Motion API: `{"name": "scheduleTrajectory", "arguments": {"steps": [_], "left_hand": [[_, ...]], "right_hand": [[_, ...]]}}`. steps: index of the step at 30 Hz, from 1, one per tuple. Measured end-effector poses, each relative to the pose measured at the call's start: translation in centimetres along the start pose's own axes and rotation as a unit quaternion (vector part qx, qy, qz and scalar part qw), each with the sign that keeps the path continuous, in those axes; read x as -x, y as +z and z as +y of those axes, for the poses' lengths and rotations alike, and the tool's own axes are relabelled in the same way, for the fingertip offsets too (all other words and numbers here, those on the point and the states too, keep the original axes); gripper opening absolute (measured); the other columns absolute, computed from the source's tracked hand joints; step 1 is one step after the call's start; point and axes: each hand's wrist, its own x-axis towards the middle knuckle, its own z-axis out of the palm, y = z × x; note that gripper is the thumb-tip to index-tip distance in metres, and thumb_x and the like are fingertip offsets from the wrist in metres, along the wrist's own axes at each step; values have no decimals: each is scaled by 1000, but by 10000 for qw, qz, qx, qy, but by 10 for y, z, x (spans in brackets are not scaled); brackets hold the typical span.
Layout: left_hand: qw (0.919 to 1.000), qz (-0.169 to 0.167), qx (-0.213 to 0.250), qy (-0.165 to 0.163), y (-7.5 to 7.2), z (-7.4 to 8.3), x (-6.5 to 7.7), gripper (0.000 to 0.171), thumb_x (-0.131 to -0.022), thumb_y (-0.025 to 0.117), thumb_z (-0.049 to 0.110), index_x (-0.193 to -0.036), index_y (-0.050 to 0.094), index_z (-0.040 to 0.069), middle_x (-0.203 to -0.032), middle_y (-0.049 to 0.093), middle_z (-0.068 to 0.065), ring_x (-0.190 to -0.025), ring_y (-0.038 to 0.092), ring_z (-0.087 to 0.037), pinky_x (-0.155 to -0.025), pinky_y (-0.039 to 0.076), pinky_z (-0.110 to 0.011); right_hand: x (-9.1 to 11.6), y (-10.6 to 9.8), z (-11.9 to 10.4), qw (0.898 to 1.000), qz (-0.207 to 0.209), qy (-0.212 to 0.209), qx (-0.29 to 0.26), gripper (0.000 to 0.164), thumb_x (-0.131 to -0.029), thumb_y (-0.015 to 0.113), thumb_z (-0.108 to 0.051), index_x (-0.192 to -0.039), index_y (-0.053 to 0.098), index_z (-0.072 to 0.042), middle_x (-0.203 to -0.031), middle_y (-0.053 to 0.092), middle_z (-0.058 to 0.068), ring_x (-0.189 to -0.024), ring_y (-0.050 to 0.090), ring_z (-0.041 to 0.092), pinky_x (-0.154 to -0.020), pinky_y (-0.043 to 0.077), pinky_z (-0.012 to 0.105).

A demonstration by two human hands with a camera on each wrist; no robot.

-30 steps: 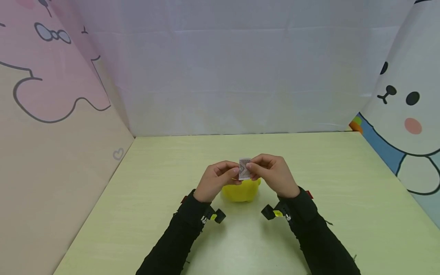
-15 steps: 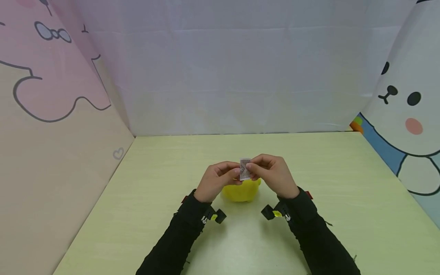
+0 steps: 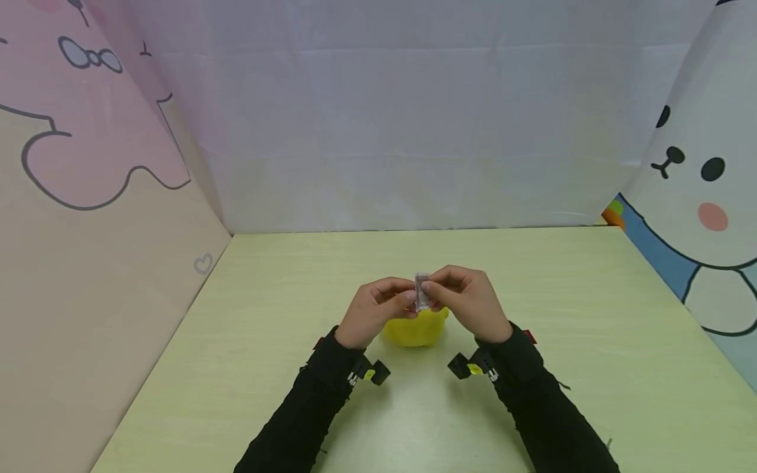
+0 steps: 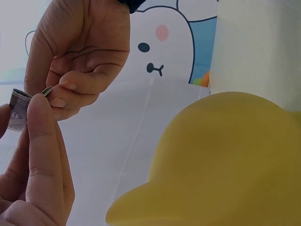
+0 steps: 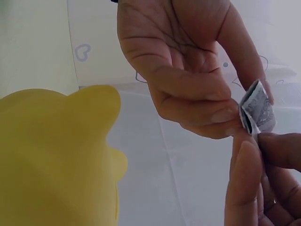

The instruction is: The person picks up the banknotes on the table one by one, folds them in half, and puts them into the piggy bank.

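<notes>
A small printed paper, looking like a folded banknote (image 3: 420, 292), is held between both hands above the table. My left hand (image 3: 370, 312) pinches its left edge with thumb and fingers, and my right hand (image 3: 473, 303) pinches the right edge. In the right wrist view the note (image 5: 260, 107) is bent, with layers showing at its edge. The left wrist view shows the note (image 4: 19, 112) curving between the fingertips. Just below and nearer stands a yellow rounded figure (image 3: 416, 330) with an ear-like bump, perhaps a piggy bank. The hands partly cover it in the head view.
The pale green table (image 3: 296, 263) meets a white curtain (image 3: 378, 131) at the back. Printed cartoon sheets flank it, a pink one (image 3: 118, 151) at the left and a white bear (image 3: 692, 197) at the right. Each black sleeve carries a small wrist camera.
The banknote looks narrower in the head view, its visible left part shrinking as the left fingers shift slightly rightward toward the right hand. The yellow figure stays put.
</notes>
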Motion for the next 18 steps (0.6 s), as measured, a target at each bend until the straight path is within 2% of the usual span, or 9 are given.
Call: {"name": "scheduleTrajectory", "arguments": {"steps": [8, 18], "left_hand": [[10000, -51, -69, 2, 2, 0, 1, 41, -94, 66, 22, -120, 61, -10, -104, 68, 1, -86, 68, -11, -82, 60, -28], [9997, 82, -219, -27, 5, 0, 1, 31, -95, 64, 13, -117, 64, -10, -104, 69, -3, -85, 69, -10, -81, 60, -29]], "right_hand": [[1, 0, 0, 9999, -89, -106, -63, 15, -94, 65, -6, -99, 71, 6, -86, 71, 14, -67, 67, 12, -65, 60, 28], [1, -1, 1, 9998, -155, -119, 20, 15, -94, 65, -7, -98, 72, 5, -81, 71, 10, -66, 66, 12, -65, 60, 28]]}}
